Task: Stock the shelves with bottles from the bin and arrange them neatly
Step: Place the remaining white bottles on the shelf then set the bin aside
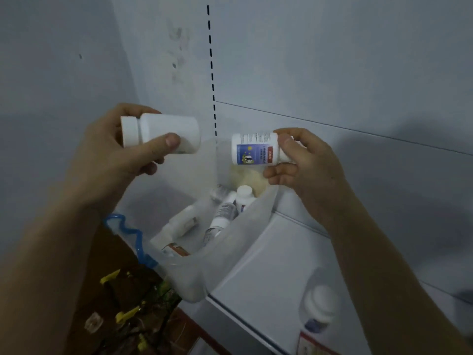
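My left hand [122,152] grips a plain white bottle [163,133] lying sideways, cap to the left. My right hand [307,162] holds a smaller white bottle with a blue label [253,149], also sideways, its cap hidden in my fingers. Both are raised above a translucent plastic bin [225,257] that holds several more white bottles [222,213]. The bin rests on the left end of a white shelf [268,265]. One white-capped bottle [320,306] stands on the shelf near its front edge, by my right forearm.
The shelf's white back panel [307,73] carries a slotted upright [211,60]. A pale wall [64,60] is at the left. Below left lies a brown cardboard area [122,290] with yellow clips and a blue wavy handle [128,231] at the bin's edge.
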Demonstrator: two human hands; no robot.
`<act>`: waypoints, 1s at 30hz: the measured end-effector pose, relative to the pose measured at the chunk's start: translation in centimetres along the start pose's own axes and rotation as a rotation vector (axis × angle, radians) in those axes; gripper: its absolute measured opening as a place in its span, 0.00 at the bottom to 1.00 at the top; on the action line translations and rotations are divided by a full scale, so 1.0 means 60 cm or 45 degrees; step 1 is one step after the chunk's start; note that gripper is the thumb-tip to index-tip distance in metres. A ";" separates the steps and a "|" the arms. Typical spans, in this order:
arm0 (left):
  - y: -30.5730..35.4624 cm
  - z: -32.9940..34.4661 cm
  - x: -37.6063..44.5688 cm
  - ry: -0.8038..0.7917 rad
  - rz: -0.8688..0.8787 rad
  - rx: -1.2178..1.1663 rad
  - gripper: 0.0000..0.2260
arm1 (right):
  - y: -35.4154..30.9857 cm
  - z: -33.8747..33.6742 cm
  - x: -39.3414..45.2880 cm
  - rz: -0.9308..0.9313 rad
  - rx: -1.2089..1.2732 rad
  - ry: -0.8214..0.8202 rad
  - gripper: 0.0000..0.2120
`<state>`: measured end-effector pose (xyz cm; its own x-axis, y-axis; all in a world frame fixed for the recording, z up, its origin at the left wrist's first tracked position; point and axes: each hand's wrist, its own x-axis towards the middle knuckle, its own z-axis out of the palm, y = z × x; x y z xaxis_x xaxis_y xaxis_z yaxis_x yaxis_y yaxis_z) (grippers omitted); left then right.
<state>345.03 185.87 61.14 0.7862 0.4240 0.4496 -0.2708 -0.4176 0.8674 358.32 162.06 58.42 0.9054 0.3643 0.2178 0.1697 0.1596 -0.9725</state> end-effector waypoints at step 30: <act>-0.029 0.360 -0.241 -0.416 -0.599 -0.970 0.07 | 0.130 -0.279 -0.284 0.211 -0.967 0.016 0.07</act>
<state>346.09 163.10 48.52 0.9920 0.1211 0.0369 -0.0852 0.4232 0.9020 350.70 141.73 45.71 0.9458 0.3175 0.0680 0.2476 -0.5700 -0.7834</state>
